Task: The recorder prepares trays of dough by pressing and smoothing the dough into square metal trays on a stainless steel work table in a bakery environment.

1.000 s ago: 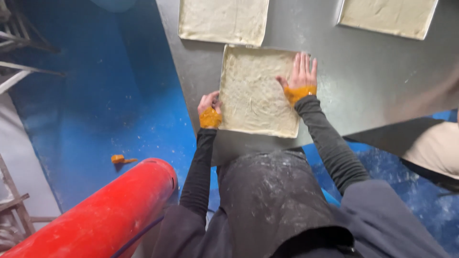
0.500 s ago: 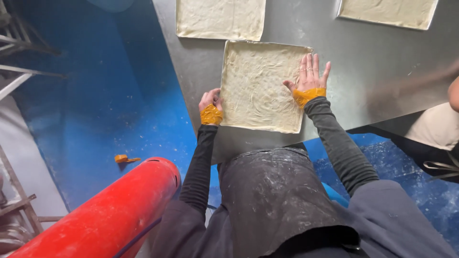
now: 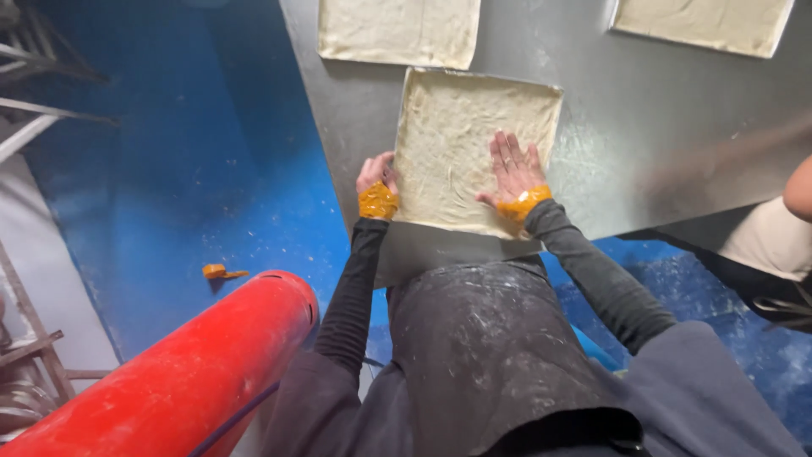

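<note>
A square sheet of pale dough [image 3: 474,144], matt and dimpled, is spread flat on the grey metal bench [image 3: 660,127], close to its near edge. The right hand [image 3: 512,169] is laid palm down on the dough's near right part, fingers spread wide and holding nothing. The left hand [image 3: 376,179] is set at the dough's left edge, fingers curled against it — whether the edge is pinched cannot be told. Both wrists are wrapped in orange bands, above dark ribbed sleeves.

Two further dough sheets are seen on the bench: one [image 3: 397,32] just beyond the worked sheet, another [image 3: 702,24] well apart at the far right. A smooth red cylinder [image 3: 178,381] is seen at the lower left above the blue floor [image 3: 211,169], on which a small orange scrap [image 3: 218,272] lies. A dark apron [image 3: 482,355] dusted with flour is worn. Another person's arm [image 3: 799,190] is visible at the right edge.

Compared with half a second ago, the right hand has been drawn inward from the dough's right edge onto its surface; the left hand's place is unchanged.
</note>
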